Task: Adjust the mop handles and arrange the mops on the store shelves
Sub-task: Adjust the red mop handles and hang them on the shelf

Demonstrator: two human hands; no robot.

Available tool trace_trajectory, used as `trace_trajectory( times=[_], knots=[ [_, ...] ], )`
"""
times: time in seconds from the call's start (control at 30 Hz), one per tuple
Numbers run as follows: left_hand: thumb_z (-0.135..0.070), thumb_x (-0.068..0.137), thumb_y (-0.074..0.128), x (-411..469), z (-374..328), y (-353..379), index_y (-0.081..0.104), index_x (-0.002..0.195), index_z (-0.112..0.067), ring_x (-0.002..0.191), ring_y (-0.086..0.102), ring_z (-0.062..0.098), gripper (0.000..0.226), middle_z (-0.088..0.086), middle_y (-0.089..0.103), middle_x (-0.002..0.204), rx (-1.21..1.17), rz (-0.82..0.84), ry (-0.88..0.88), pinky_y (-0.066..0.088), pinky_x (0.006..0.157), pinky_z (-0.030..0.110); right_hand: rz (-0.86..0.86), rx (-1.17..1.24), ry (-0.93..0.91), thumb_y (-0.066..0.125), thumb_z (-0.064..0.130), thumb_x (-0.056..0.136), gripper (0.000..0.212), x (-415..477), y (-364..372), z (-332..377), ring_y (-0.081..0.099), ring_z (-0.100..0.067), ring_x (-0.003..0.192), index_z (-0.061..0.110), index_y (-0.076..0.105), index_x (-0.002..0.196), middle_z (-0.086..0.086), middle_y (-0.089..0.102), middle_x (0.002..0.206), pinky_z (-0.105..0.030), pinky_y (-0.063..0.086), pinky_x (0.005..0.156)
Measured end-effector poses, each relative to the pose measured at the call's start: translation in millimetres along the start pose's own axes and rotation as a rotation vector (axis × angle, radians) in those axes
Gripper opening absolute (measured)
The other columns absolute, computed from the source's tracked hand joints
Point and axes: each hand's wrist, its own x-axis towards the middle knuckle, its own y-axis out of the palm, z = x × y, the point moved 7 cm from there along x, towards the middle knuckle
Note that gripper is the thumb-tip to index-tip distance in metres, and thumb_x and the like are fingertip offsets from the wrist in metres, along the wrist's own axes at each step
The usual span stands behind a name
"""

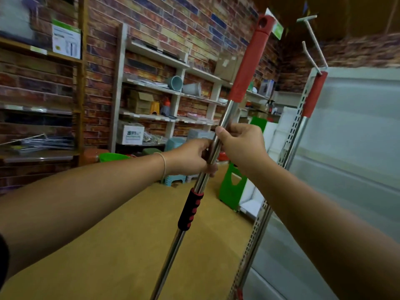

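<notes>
A mop handle (225,120), a shiny steel pole with a red top sleeve, stands tilted in front of me. A black-and-red twist collar (190,210) sits lower on it. My left hand (192,156) grips the steel pole just above the collar. Directly above it, my right hand (242,144) grips the same pole. A second mop handle (311,98) with a red sleeve hangs from a white hook (311,55) on the white shelf upright (291,135) at the right. The mop heads are out of view.
White shelf panels (355,148) fill the right side. A second empty hook (313,33) sticks out above. Wall shelves (164,87) with boxes and plastic pots line the brick wall behind. A green stand (232,187) and small stools (173,178) rest on the brown floor (121,245).
</notes>
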Motion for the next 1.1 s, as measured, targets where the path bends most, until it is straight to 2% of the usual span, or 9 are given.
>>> trace_trajectory(
  times=[0.17,0.27,0.37,0.47,0.57,0.7,0.8,0.93,1.1],
  knots=[
    [-0.006,0.078,0.079,49,14,-5,0.065,0.098,-0.017,0.091,0.072,0.021,0.027,0.009,0.073,0.096,-0.078,0.073,0.075,0.059,0.086,0.044,-0.088,-0.01,0.035,0.068,0.029,0.092,0.018,28,-6,-8,0.074,-0.021,0.074,0.019,0.072,0.078,-0.004,0.075,0.075,-0.045,0.062,0.075],
    [-0.007,0.075,0.082,75,19,-8,0.07,0.098,-0.011,0.095,0.071,0.021,0.027,0.009,0.073,0.099,-0.128,0.118,0.124,0.058,0.087,0.043,-0.147,-0.026,0.061,0.067,0.028,0.093,0.017,43,-10,-10,0.073,-0.019,0.07,0.02,0.071,0.079,-0.003,0.074,0.072,-0.036,0.061,0.067],
    [-0.008,0.073,0.083,99,21,-8,0.073,0.096,-0.01,0.092,0.071,0.016,0.025,0.004,0.075,0.097,-0.157,0.145,0.163,0.058,0.083,0.032,-0.224,-0.086,0.088,0.065,0.03,0.095,0.017,58,-16,-10,0.07,-0.017,0.063,0.018,0.071,0.084,-0.005,0.073,0.074,-0.033,0.058,0.055],
    [-0.008,0.074,0.083,118,17,-6,0.073,0.087,-0.007,0.083,0.071,0.013,0.016,0.004,0.074,0.086,-0.171,0.184,0.204,0.057,0.075,0.024,-0.314,-0.149,0.105,0.065,0.03,0.094,0.016,68,-23,-11,0.072,-0.024,0.075,0.02,0.07,0.082,-0.006,0.073,0.076,-0.042,0.062,0.071],
    [-0.011,0.076,0.082,133,10,4,0.069,0.087,-0.004,0.076,0.068,0.007,0.018,0.004,0.072,0.083,-0.101,0.231,0.269,0.052,0.064,0.014,-0.375,-0.174,0.13,0.065,0.027,0.095,0.015,71,-29,-15,0.072,-0.024,0.076,0.022,0.068,0.081,-0.006,0.073,0.076,-0.042,0.06,0.073],
    [-0.017,0.076,0.082,149,5,22,0.068,0.091,-0.007,0.083,0.069,0.02,0.023,0.009,0.072,0.089,-0.03,0.271,0.333,0.059,0.076,0.034,-0.442,-0.234,0.177,0.063,0.027,0.096,0.014,68,-38,-25,0.065,-0.018,0.062,0.018,0.069,0.087,-0.006,0.07,0.075,-0.031,0.052,0.053],
    [-0.02,0.075,0.082,154,0,32,0.067,0.079,-0.013,0.073,0.066,0.017,0.017,0.004,0.071,0.08,0.032,0.272,0.397,0.055,0.065,0.026,-0.482,-0.281,0.19,0.063,0.029,0.096,0.019,64,-46,-33,0.055,-0.014,0.053,0.018,0.069,0.081,-0.012,0.069,0.073,-0.029,0.044,0.051],
    [-0.019,0.076,0.081,159,-6,42,0.06,0.069,-0.021,0.065,0.062,0.016,0.023,-0.001,0.066,0.073,0.048,0.279,0.441,0.055,0.062,0.03,-0.497,-0.29,0.222,0.061,0.029,0.097,0.019,63,-54,-38,0.051,-0.013,0.05,0.019,0.068,0.081,-0.006,0.06,0.065,-0.027,0.042,0.046],
    [-0.018,0.076,0.081,165,-7,50,0.058,0.066,-0.022,0.065,0.061,0.015,0.025,-0.003,0.063,0.069,-0.011,0.253,0.444,0.054,0.064,0.03,-0.494,-0.289,0.235,0.06,0.025,0.097,0.019,69,-61,-43,0.048,-0.011,0.046,0.018,0.067,0.081,-0.008,0.065,0.069,-0.024,0.038,0.043]
  ],
)
